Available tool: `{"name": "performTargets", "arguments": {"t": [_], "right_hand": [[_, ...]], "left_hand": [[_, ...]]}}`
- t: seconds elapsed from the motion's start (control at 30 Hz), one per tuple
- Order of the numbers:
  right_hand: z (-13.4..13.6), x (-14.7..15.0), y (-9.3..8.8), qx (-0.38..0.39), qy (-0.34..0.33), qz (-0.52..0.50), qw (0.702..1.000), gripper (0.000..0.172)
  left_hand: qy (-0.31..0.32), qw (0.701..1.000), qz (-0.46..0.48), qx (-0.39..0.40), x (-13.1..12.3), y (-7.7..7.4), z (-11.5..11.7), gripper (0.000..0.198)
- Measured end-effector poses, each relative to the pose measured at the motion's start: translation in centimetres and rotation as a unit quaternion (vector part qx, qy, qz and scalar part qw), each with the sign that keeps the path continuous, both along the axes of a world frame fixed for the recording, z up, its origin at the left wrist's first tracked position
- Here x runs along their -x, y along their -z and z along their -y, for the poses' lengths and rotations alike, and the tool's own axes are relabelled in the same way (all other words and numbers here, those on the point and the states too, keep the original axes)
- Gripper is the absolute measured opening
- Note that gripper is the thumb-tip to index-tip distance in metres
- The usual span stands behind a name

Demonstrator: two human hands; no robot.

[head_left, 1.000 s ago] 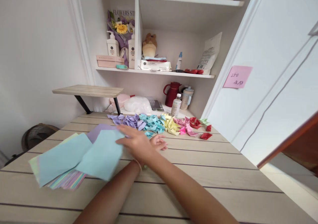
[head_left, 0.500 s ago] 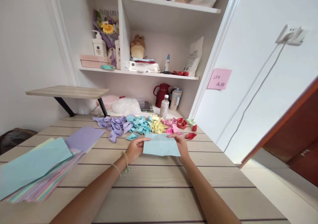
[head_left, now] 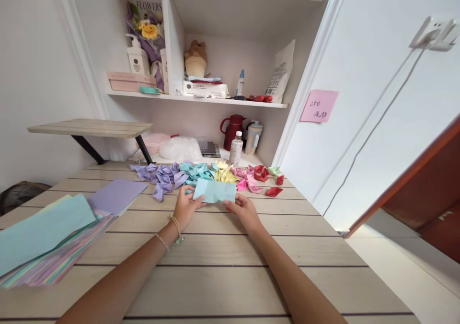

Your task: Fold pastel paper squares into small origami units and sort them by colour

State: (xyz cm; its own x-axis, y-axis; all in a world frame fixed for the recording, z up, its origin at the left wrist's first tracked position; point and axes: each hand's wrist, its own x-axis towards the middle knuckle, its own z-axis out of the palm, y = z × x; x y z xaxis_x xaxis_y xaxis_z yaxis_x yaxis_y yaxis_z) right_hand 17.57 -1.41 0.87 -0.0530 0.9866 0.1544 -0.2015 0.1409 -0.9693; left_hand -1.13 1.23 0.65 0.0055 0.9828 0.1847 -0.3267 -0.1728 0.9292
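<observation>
The light blue sheet (head_left: 214, 191) is up between your two hands, over the far half of the counter (head_left: 215, 285), with creases showing across it; whether its lower edge touches the wood, you cannot tell from here. Your left hand (head_left: 187, 206) has its grip pinched on the sheet's left end, thumb on the near face, and your right hand (head_left: 246, 211) has its grip pinched on the lower right corner. Just behind the sheet you have folded paper pieces lying in a band by colour: purple pieces (head_left: 163, 175) at the left, then blue pieces (head_left: 197, 171), yellow pieces (head_left: 225, 174), pink pieces (head_left: 249, 180), red pieces (head_left: 274, 191) and a pale green piece (head_left: 276, 170) at the right end. Well to your left lies a fanned stack of coloured paper (head_left: 64, 261), with a larger blue sheet (head_left: 46, 228) on top and a purple sheet (head_left: 118, 195) at its far end. Behind the yellow pieces stands a clear bottle (head_left: 235, 149), near a dark red jug (head_left: 233, 127) and a pale cup (head_left: 253, 139). Higher up, on your right, a pink note (head_left: 319, 106) is stuck to the wall.
</observation>
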Motion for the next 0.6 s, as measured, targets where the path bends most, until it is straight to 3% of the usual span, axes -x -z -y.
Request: {"name": "performTargets", "arguments": {"t": [0.17, 0.4, 0.5, 0.6], "right_hand": [[0.6, 1.1, 0.1, 0.041, -0.031, -0.034, 0.998, 0.039], [0.3, 0.9, 0.7, 0.024, -0.007, 0.017, 1.0, 0.034], [0.1, 1.0, 0.8, 0.032, 0.004, 0.001, 0.999, 0.039], [0.5, 1.3, 0.7, 0.026, -0.042, 0.001, 0.999, 0.047]], "left_hand": [[0.004, 0.999, -0.03, -0.039, 0.0, 0.1, -0.2, 0.049], [-0.015, 0.998, -0.044, -0.041, 0.0, 0.0, -0.2, 0.034], [0.032, 0.997, -0.057, -0.028, -0.2, -0.2, 0.3, 0.032], [0.106, 0.987, -0.118, -0.02, -0.4, -0.2, 0.7, 0.038]]}}
